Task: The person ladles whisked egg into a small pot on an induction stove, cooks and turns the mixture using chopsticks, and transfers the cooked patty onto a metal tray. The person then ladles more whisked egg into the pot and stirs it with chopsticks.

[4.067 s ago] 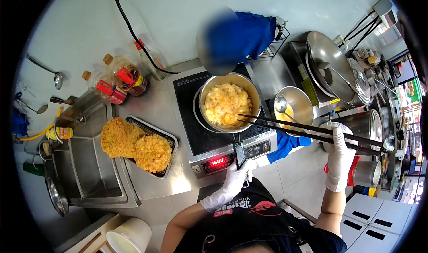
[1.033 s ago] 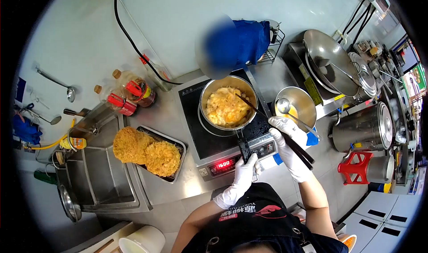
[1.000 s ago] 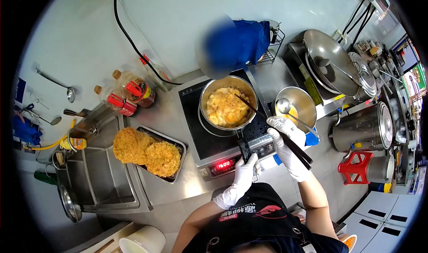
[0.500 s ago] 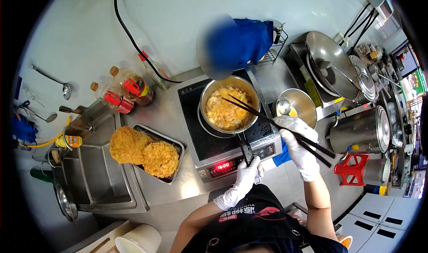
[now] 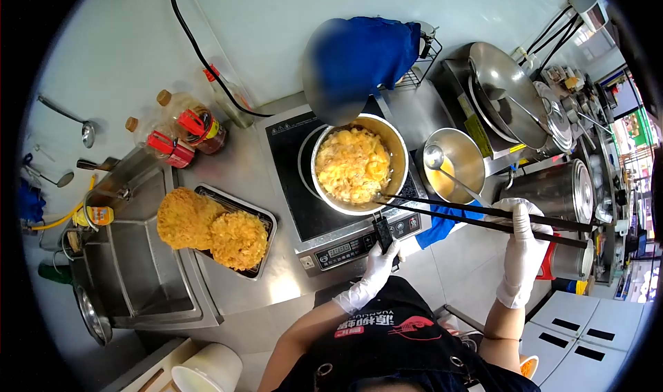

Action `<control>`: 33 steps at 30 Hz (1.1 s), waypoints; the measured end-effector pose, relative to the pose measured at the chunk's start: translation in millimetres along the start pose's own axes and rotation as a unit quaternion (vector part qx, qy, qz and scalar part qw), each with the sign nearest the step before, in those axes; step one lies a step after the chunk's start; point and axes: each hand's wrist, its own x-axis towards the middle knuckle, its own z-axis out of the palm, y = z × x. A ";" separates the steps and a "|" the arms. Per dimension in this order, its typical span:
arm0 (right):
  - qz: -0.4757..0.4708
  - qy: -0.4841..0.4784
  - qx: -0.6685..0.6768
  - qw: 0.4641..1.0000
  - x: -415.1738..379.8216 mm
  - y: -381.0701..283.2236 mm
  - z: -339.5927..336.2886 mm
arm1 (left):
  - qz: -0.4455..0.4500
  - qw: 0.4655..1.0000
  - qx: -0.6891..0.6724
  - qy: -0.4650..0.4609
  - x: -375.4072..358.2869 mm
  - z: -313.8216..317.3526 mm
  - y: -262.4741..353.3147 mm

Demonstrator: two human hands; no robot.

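- Two ladles point(image 5: 88, 134) hang at far left, above the metal sink point(image 5: 148, 254).
- Two bottles point(image 5: 207, 126) with red labels stand beside each other behind the counter's left part.
- Right of the sink, the black tray point(image 5: 229, 200) bears two golden, crumb-coated pieces point(image 5: 238, 240); the left one reaches past the tray's edge.
- Next, the cooker point(image 5: 286, 185). Over it is the pot point(image 5: 395, 142), set to the right of the ring mark, filled with lumpy golden food point(image 5: 352, 164). Cannot tell whether its base touches the glass.
- Your gloved left hand point(image 5: 378, 266) is closed around the pot handle point(image 5: 382, 232), at the cooker's front edge.
- Just right of the pot, the metal bowl point(image 5: 468, 147) holds yellow liquid and a ladle. Blue cloth point(image 5: 438, 230) lies below it.
- Your gloved right hand point(image 5: 523, 247) grips long dark chopsticks point(image 5: 456, 217), tips narrowly parted at the pot's near rim; contact there cannot be told.
- Behind that hand, the wok point(image 5: 494, 67) and the lidded stockpot point(image 5: 552, 192).
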 end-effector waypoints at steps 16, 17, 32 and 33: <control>0.038 -0.007 0.126 0.991 -52.9 106.1 47.6 | -0.009 0.999 0.034 0.040 3.0 6.3 -0.2; 0.041 -0.004 0.164 0.986 -55.5 113.5 49.8 | -0.007 0.998 0.040 0.040 3.2 6.5 0.3; 0.087 -0.007 0.351 0.932 -46.0 162.5 94.4 | -0.007 0.998 0.049 0.027 0.9 10.0 11.8; 0.091 0.002 0.350 0.932 -44.0 159.1 98.2 | 0.005 0.998 0.050 0.034 0.2 13.2 15.8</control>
